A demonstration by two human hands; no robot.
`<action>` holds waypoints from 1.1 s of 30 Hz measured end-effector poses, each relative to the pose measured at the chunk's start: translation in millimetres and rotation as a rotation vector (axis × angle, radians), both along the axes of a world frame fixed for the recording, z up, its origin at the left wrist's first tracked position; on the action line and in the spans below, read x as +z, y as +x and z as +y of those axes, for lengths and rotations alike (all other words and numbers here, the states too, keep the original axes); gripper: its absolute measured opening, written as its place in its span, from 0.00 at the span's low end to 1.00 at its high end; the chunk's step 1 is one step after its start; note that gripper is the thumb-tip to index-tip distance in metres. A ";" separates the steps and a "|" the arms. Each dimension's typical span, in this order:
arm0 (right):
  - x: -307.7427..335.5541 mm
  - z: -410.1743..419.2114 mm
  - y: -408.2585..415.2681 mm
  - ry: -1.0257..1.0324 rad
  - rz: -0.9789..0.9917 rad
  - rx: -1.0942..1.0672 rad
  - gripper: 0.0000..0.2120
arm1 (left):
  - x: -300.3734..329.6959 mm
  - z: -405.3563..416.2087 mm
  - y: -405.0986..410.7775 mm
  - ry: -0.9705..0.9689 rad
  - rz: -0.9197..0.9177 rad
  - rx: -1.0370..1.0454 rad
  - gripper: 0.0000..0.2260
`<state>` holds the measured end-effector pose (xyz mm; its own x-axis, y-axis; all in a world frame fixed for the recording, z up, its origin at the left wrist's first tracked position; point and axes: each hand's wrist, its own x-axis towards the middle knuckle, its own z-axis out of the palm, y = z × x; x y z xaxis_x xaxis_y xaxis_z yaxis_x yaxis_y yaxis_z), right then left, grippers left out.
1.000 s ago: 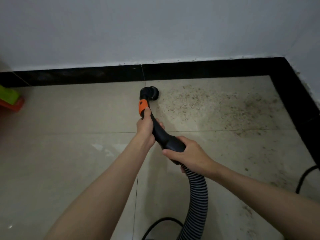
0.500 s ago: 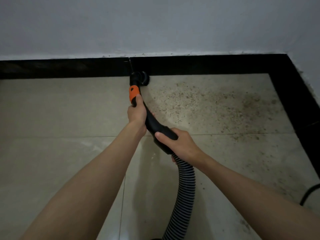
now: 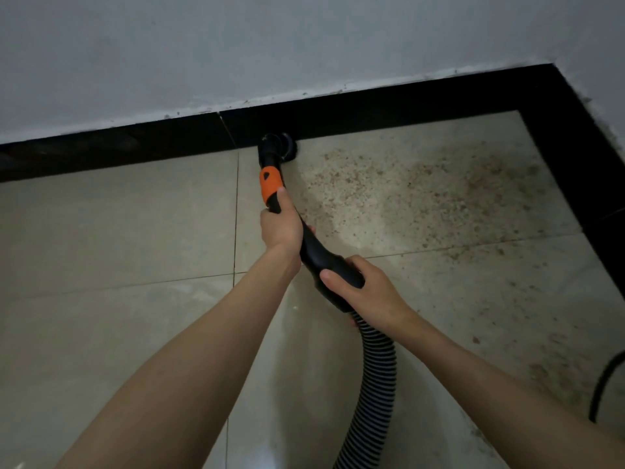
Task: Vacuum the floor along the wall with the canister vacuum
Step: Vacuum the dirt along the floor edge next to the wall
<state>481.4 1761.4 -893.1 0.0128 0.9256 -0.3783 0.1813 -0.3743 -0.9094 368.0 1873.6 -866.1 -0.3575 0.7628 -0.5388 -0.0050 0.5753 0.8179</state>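
The vacuum's round black brush nozzle (image 3: 278,145) rests on the beige tile floor, touching the black baseboard (image 3: 372,111) under the white wall. An orange collar (image 3: 269,182) joins the nozzle to the curved black handle (image 3: 324,262). My left hand (image 3: 280,228) grips the handle just below the collar. My right hand (image 3: 363,291) grips the handle's lower end, where the ribbed black hose (image 3: 377,384) starts and runs down out of view. The canister itself is out of view.
Brown crumbs and dust (image 3: 439,194) cover the floor tiles to the right of the nozzle, up to the room corner (image 3: 554,67). A black power cord (image 3: 605,384) loops at the right edge. The tiles (image 3: 118,248) to the left look clean.
The nozzle has moved forward from the open tile to the baseboard. My view has tilted, so the wall line slants, and the green and orange object at the left has left the view.
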 end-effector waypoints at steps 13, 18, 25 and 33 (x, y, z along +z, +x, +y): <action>4.8 -21.4 35.4 -0.009 0.135 -0.190 0.11 | 10.1 -4.4 61.6 -0.007 0.015 -0.204 0.20; 6.2 -28.5 40.7 -0.015 0.120 -0.266 0.10 | 15.8 -3.8 79.3 -0.022 0.009 -0.346 0.23; 7.0 -31.2 46.2 -0.009 0.062 -0.481 0.10 | 25.7 1.6 113.9 -0.073 -0.031 -0.545 0.23; 9.9 -29.9 44.6 -0.027 0.080 -0.425 0.10 | 20.3 4.5 103.8 -0.075 -0.046 -0.526 0.24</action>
